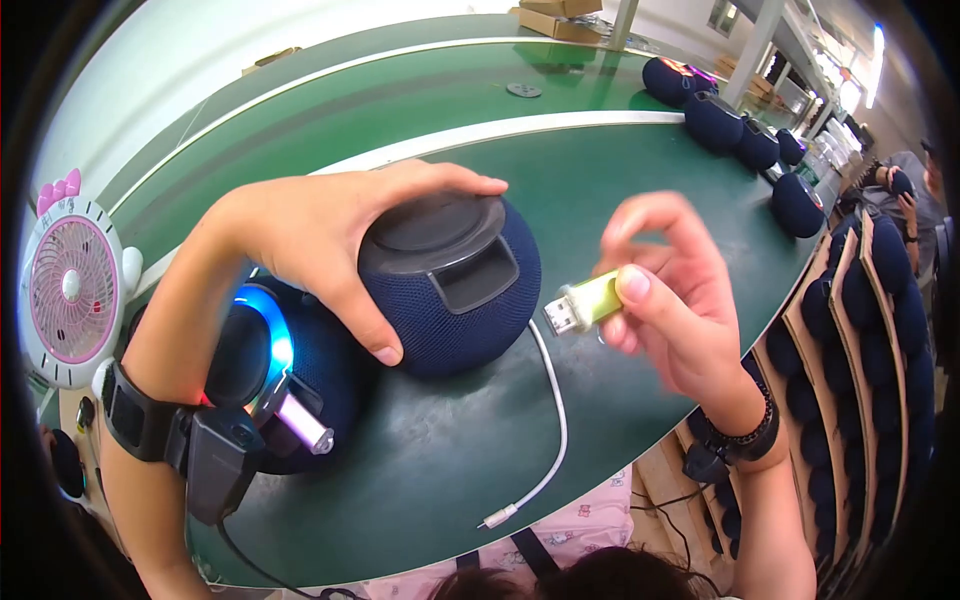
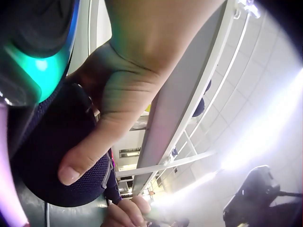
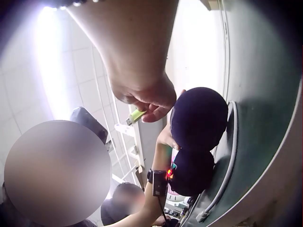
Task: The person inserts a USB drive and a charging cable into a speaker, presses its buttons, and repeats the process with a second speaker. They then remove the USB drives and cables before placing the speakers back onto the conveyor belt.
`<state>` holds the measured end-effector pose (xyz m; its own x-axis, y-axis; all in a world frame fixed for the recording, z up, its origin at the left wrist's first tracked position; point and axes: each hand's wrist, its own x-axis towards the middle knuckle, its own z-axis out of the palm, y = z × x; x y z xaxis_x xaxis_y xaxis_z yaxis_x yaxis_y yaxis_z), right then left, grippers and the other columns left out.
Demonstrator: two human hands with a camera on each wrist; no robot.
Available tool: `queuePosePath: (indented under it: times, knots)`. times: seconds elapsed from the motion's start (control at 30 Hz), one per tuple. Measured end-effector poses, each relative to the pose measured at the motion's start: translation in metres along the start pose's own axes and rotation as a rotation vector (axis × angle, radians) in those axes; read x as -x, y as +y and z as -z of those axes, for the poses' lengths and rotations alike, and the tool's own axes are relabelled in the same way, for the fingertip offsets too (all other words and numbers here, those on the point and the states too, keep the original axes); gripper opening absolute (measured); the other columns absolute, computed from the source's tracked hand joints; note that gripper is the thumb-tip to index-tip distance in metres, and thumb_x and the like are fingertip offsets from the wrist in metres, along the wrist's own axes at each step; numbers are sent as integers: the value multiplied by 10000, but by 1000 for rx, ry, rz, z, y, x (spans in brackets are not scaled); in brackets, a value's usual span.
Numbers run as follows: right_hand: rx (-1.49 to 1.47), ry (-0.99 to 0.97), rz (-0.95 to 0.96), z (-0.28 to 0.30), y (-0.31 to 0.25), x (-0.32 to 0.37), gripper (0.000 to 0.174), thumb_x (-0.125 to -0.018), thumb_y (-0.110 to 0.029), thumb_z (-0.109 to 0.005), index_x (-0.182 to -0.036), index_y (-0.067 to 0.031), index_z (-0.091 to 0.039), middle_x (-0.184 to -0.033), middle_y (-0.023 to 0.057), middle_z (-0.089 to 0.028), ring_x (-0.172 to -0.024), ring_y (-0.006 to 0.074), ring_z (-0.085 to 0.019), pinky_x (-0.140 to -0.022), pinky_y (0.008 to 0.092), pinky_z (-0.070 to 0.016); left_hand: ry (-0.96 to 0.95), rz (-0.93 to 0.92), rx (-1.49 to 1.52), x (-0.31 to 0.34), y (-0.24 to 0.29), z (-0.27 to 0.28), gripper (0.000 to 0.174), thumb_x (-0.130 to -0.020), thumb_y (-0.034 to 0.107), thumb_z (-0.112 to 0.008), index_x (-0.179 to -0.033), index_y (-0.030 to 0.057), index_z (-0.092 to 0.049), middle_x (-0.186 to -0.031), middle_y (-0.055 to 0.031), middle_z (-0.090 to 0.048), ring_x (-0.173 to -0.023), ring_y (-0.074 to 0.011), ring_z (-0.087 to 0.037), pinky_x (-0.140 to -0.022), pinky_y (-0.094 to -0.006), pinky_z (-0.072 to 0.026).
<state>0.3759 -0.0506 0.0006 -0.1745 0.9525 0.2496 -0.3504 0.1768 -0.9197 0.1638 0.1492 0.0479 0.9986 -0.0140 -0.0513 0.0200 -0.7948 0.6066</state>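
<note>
My left hand (image 1: 320,235) grips a round, dark blue mesh speaker (image 1: 450,345), thumb low on its side and fingers across its black top. A rectangular recess (image 1: 475,275) in the speaker faces my right hand (image 1: 685,300). Between right thumb and fingers I pinch a yellow-green USB flash drive (image 1: 590,300), its metal plug pointing toward the speaker but apart from it. Under my left forearm stands a second speaker (image 1: 345,370) with a glowing blue ring (image 1: 283,335). A pinkish-lit stick (image 1: 303,425) protrudes from its recess.
A white cable (image 1: 562,420) runs from behind the held speaker across the green table (image 1: 640,165). At left stands a white-and-pink fan (image 1: 72,285). Several speakers (image 1: 713,122) line the far right edge; a rack (image 1: 850,380) with more stands beyond the right forearm.
</note>
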Motion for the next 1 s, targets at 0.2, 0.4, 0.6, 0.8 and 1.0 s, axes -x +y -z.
queuePosePath:
  times: [0.2, 0.4, 0.6, 0.8, 1.0]
  knots:
    - [516, 174, 273, -16, 14, -6, 165, -916, 17, -615, -1079, 21, -637, -1004, 91, -703, -878, 101, -662, -735, 233, -532, -15, 64, 100, -1, 2, 0, 1219, -490, 153, -944, -1508, 54, -281, -1420, -140, -417, -1299, -241, -442, -1107, -347, -325]
    - [936, 255, 508, -7, 21, -12, 116, -841, 7, -685, -950, 33, -659, -751, 85, -679, -661, 116, -645, -613, 243, -504, 41, 186, 189, -1, 15, -7, 1012, -669, 253, -850, -1507, 76, -313, -1404, -139, -430, -1315, -233, -417, -1106, -351, -311]
    - [1033, 192, 475, -5, 20, 3, 116, -846, 4, -671, -954, 29, -640, -760, 83, -652, -595, 130, -576, -561, 265, -463, 147, 364, 378, -7, 17, -20, 636, -921, 186, -601, -1506, 118, -360, -1448, -94, -432, -1309, -191, -414, -1111, -323, -302]
    - [990, 133, 514, 0, 25, 1, 119, -837, 9, -669, -952, 28, -642, -769, 87, -645, -617, 157, -598, -566, 270, -473, 189, 597, 769, -4, 4, -11, 647, -938, 108, -589, -1520, 70, -309, -1420, -96, -476, -1282, -156, -458, -1095, -308, -342]
    - [1017, 117, 524, -3, 25, 0, 126, -827, -5, -688, -941, 26, -644, -777, 97, -640, -618, 184, -603, -561, 288, -480, 192, 552, 814, -2, 12, -16, 726, -890, 185, -672, -1498, 6, -316, -1394, -157, -505, -1244, -186, -504, -1062, -287, -366]
